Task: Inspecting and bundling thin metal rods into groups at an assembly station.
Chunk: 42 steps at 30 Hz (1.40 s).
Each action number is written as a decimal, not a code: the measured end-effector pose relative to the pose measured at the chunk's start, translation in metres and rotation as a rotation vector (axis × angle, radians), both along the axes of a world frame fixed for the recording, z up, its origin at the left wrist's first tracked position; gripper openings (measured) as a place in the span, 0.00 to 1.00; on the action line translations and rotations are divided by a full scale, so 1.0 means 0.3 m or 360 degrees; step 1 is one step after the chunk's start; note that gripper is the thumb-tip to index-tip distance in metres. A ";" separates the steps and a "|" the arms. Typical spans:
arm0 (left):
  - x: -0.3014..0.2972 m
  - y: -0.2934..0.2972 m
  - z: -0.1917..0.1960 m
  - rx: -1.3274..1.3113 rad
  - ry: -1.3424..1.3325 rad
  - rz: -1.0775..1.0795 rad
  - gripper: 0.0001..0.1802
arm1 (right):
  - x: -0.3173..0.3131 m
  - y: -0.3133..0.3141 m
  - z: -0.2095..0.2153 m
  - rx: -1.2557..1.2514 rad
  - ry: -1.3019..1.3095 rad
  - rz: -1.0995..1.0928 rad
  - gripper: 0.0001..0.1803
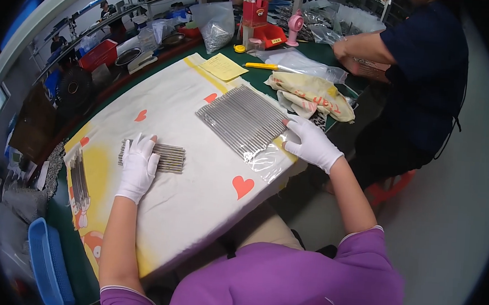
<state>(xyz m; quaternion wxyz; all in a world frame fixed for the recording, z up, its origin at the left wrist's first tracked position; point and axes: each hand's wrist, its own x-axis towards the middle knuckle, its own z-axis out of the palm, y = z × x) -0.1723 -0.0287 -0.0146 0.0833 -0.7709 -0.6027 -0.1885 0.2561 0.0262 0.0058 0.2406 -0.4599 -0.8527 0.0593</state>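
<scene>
My left hand [138, 166], in a white glove with some bare fingertips, lies with its fingers stretched over a small row of thin metal rods [171, 159] on the cloth. My right hand [311, 143], gloved the same way, rests at the right edge of a wider row of thin silvery rods [241, 118]. Its thumb and fingers are apart. Clear plastic film [266, 161] shows at the near edge of that wide row. Farther left, a narrow bunch of rods [79, 179] lies alone on the cloth.
A white cloth with red hearts [190, 205] covers the table. Beyond the rods lie a yellow paper [223, 66], a yellow-handled knife [262, 66] and a crumpled cloth bag [313, 96]. A blue basket [49, 266] stands at left. A co-worker [414, 79] sits at right.
</scene>
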 end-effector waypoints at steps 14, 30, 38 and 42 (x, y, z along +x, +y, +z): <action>0.568 0.070 0.102 0.0113 0.0076 -0.0886 0.21 | -0.007 -0.052 0.007 0.0206 0.0286 -0.0026 0.11; 0.841 0.010 0.122 -0.0286 -0.0059 -0.0598 0.12 | 0.074 -0.212 -0.103 0.0108 0.0883 -0.0479 0.11; 0.828 0.029 0.170 -0.0859 -0.0505 -0.0300 0.12 | 0.040 -0.203 -0.094 0.0385 0.0755 -0.0255 0.07; 0.777 0.073 0.115 -0.0874 -0.0787 -0.0397 0.11 | 0.010 -0.187 -0.097 0.0481 0.0701 -0.0167 0.07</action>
